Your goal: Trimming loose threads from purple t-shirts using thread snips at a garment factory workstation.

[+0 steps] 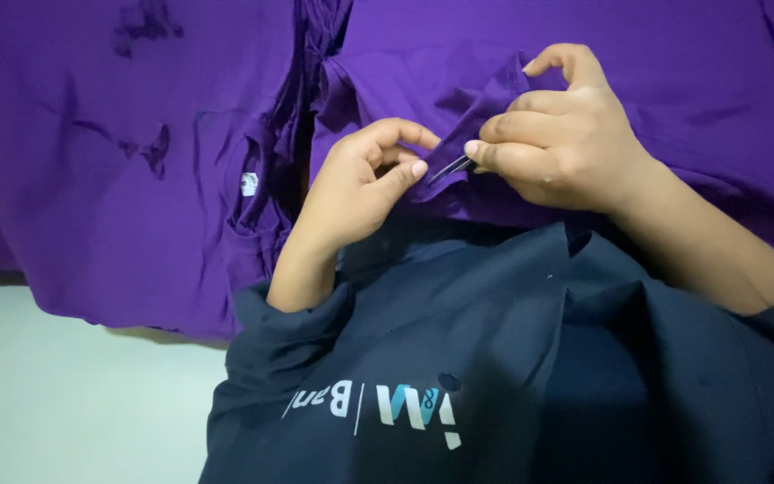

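Both hands' grips pinched shut: left hand (pixel 360 184) on soft purple cloth (pixel 494 99), right hand (pixel 557 134) on slim metal tool (pixel 451 168).

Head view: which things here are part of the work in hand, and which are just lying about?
In hand:
- purple fabric, its fold pinched by both hands
- left hand
- right hand, holding a thin dark tool

Lying about:
- small white label on the purple garment
- pale surface
- dark blue top, worn by the person

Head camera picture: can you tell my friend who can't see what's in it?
Two bare hands pinch a fold of purple cloth; the right hand holds a thin dark tool against it, and the left hand grips beside. A dark navy garment lies below.
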